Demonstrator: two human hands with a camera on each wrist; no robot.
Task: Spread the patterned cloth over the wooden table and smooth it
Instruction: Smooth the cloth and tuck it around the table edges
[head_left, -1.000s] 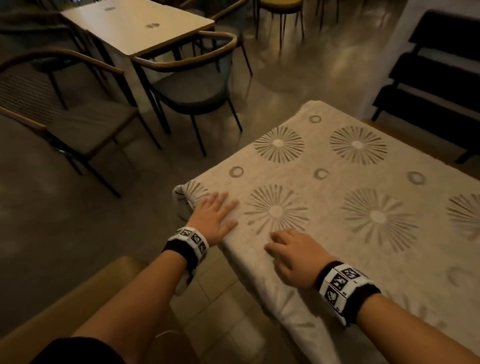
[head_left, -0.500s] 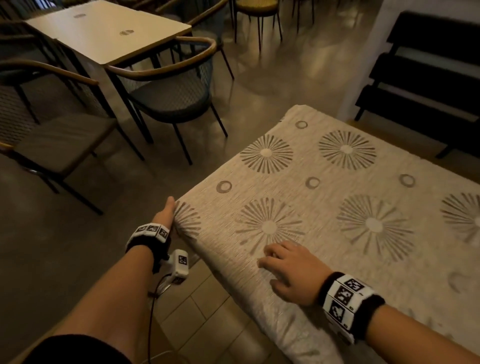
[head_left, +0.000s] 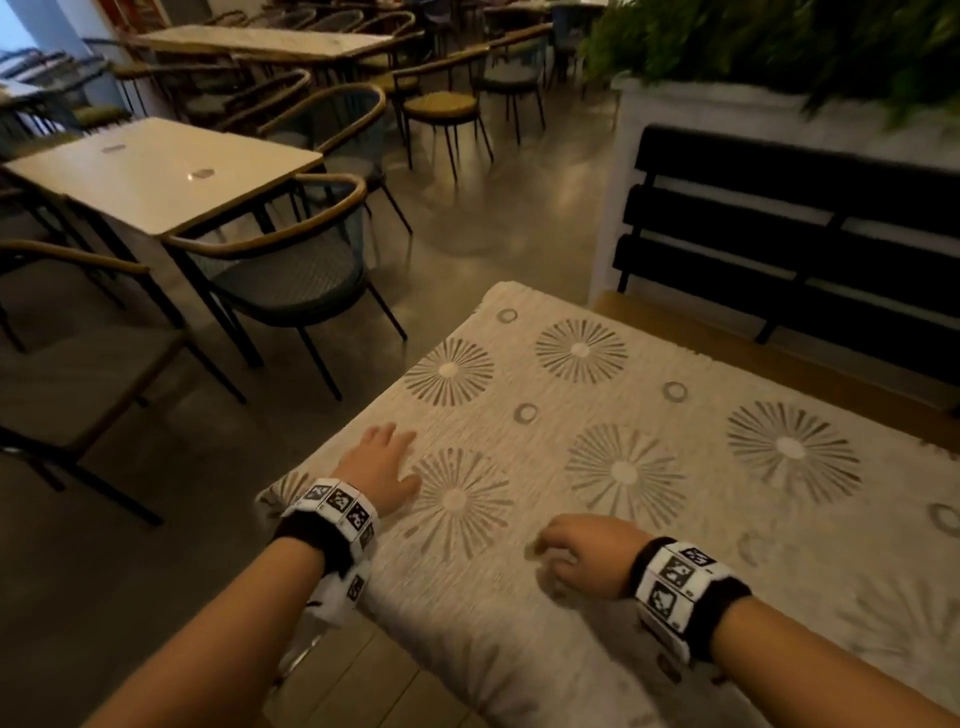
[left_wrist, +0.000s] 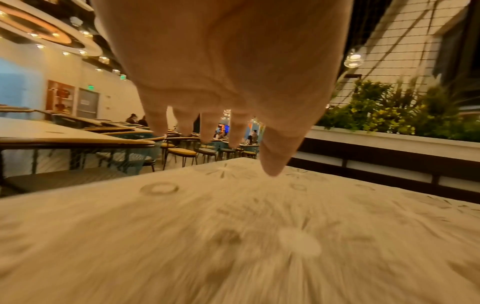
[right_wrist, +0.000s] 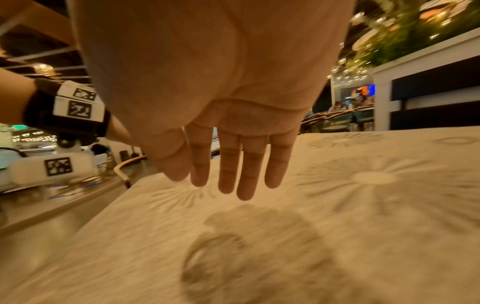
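Already the patterned cloth (head_left: 649, 467) covered the table; smoothing was in hand. The left hand (head_left: 379, 462), fingers spread, and right hand (head_left: 587, 558), fingers straight, likely needed sweeping toward two o'clock.

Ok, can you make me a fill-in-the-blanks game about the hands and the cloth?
1. The patterned cloth covers the ____.
2. The left hand lies flat with ____ fingers.
3. The right hand holds ____.
4. Behind the table stands a black ____.

Missing words: table; straight; nothing; bench
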